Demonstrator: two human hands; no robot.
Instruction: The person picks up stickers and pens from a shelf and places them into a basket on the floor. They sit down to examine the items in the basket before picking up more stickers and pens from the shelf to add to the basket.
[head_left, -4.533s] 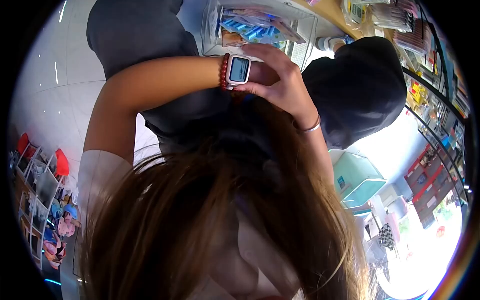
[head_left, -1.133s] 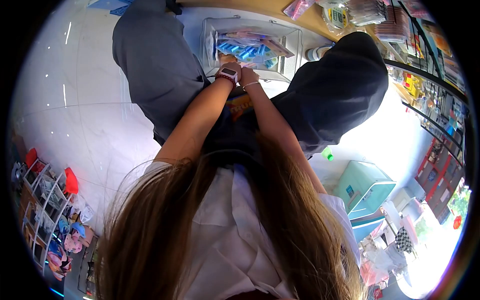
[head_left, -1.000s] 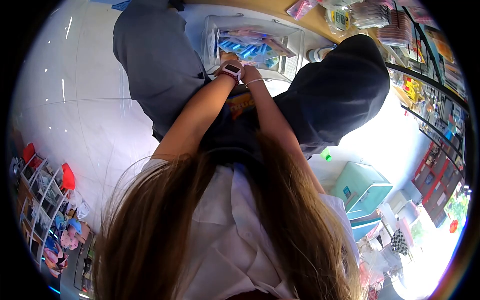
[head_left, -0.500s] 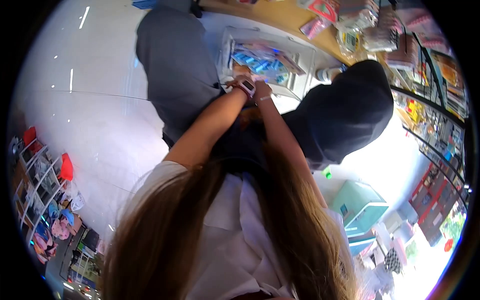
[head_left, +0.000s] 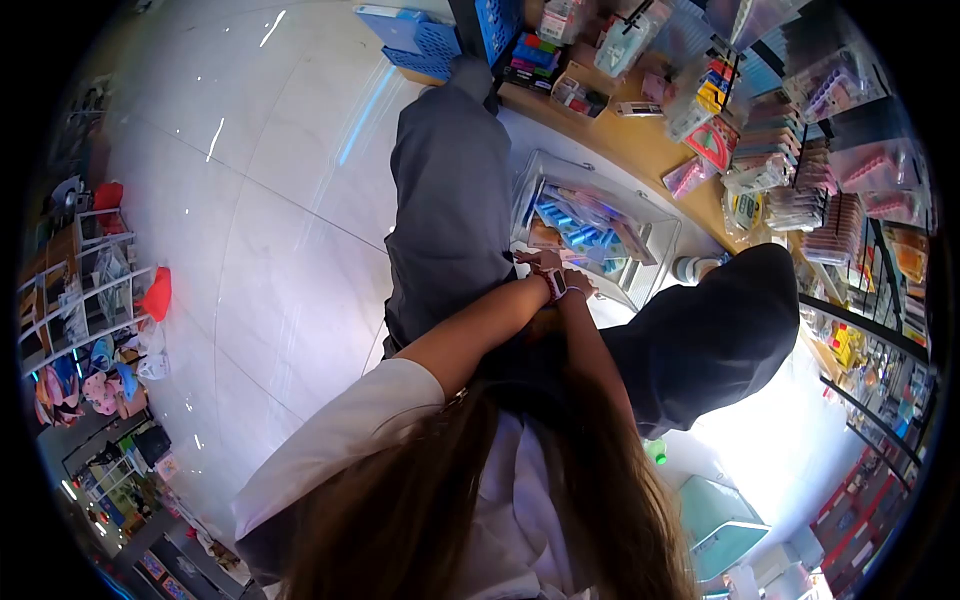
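Clear bin (head_left: 655, 262) on pale shop floor (head_left: 290, 230)

1 view only: head cam, fisheye, dark round vignette at edges. Looks steeply down from above the person's head; long hair (head_left: 440, 520) and white sleeve (head_left: 340, 440) fill the lower frame, very close to lens. Hands are mid-frame, farther off, small. Clear bin (head_left: 590, 235) on the floor (head_left: 250, 250) sits beyond them. Shelf display (head_left: 800, 150) curves along top right, store racks (head_left: 90, 300) at far left. No 2nd view, so no shared part.
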